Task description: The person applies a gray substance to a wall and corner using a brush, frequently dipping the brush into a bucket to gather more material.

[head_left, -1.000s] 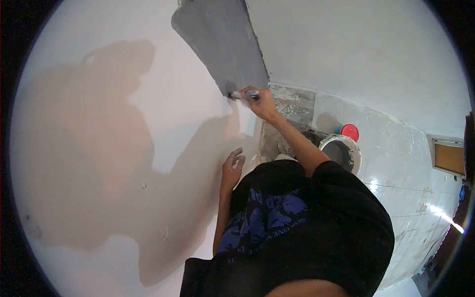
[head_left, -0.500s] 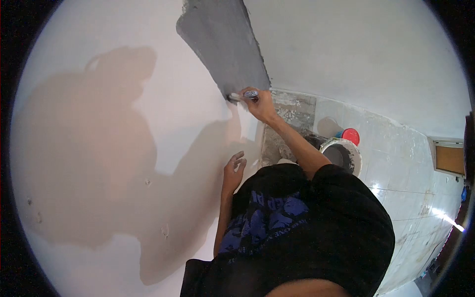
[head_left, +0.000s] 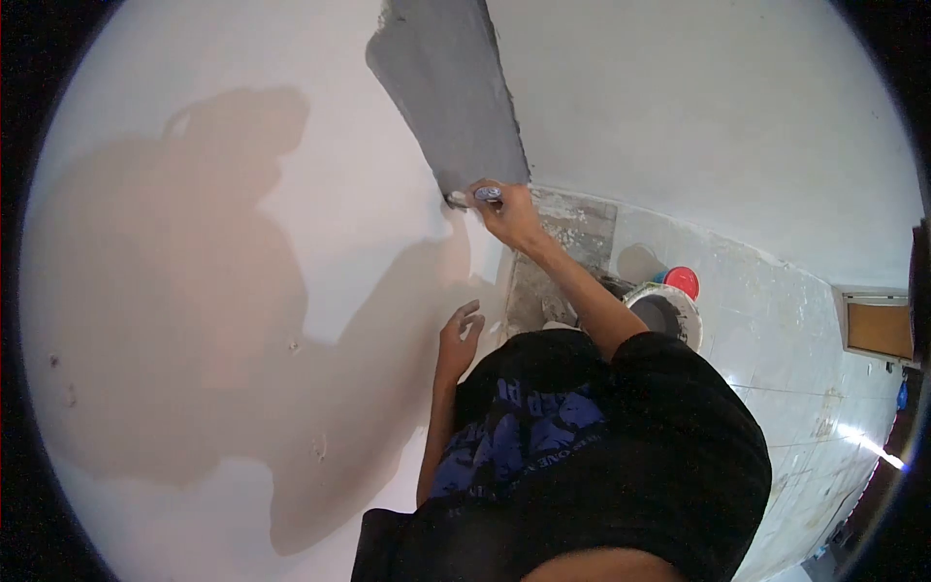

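The right hand [head_left: 509, 215] had its fingers clamped on the handle of a paintbrush [head_left: 475, 197], judged light, stiff and best gripped there, its soft bristles touching the wall [head_left: 320, 194] at the gray patch's [head_left: 451, 87] lower edge, while the left hand [head_left: 458, 335] hung with fingers loosely apart.

Black short-sleeved T-shirt [head_left: 630, 466] worn, loose fit. Blue graphic print [head_left: 529, 432] with partly legible lettering shown on chest. Sleeves [head_left: 652, 357] ended near elbows; forearms [head_left: 579, 288] left uncovered. Left hand [head_left: 458, 335] and right hand [head_left: 511, 215] left bare.
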Available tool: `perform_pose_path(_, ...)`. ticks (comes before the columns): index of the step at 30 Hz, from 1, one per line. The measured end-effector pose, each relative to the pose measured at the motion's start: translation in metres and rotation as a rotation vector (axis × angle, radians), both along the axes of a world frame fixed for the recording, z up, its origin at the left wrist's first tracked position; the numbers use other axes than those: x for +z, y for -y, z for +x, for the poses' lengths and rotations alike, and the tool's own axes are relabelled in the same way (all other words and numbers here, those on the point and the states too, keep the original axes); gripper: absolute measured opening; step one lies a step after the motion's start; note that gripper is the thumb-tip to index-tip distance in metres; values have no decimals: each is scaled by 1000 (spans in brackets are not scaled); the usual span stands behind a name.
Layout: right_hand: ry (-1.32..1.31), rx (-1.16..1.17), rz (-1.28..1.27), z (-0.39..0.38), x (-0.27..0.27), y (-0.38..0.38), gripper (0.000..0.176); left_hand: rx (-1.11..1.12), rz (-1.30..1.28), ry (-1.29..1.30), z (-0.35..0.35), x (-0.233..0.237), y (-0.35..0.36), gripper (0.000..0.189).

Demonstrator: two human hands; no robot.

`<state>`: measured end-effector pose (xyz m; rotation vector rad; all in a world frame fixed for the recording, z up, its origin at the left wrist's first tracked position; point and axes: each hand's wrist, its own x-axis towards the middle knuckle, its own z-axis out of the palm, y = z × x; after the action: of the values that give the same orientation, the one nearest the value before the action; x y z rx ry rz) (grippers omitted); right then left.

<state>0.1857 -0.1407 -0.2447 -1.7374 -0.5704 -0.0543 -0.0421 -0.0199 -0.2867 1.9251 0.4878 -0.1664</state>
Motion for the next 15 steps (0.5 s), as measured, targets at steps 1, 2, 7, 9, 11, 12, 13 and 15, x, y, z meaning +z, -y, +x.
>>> perform_pose_path(1,-8,-9,52,2,-1,-4,9,11,-1,4,-1,-1,0,40)
perform_pose_path(2,-17,-20,100,4,-2,-6,9,20,-6,7,-2,-2,0,40)
perform_pose_path(7,-8,-24,133,12,38,-5,6,37,-4,-13,-3,-3,3,39)
perform_pose_path(9,-6,-14,129,15,51,-3,7,41,-13,-8,-4,-4,5,39)
perform_pose_path(11,-7,-6,124,18,60,-3,11,38,-26,10,-3,-5,5,39)
perform_pose_path(12,14,-5,152,20,63,-4,11,25,-27,-1,-2,-3,5,39)
perform_pose_path(13,34,-2,181,21,67,-5,10,12,-27,-14,-1,1,6,39)
perform_pose_path(15,80,-8,253,26,77,-7,10,11,-22,3,1,2,7,38)
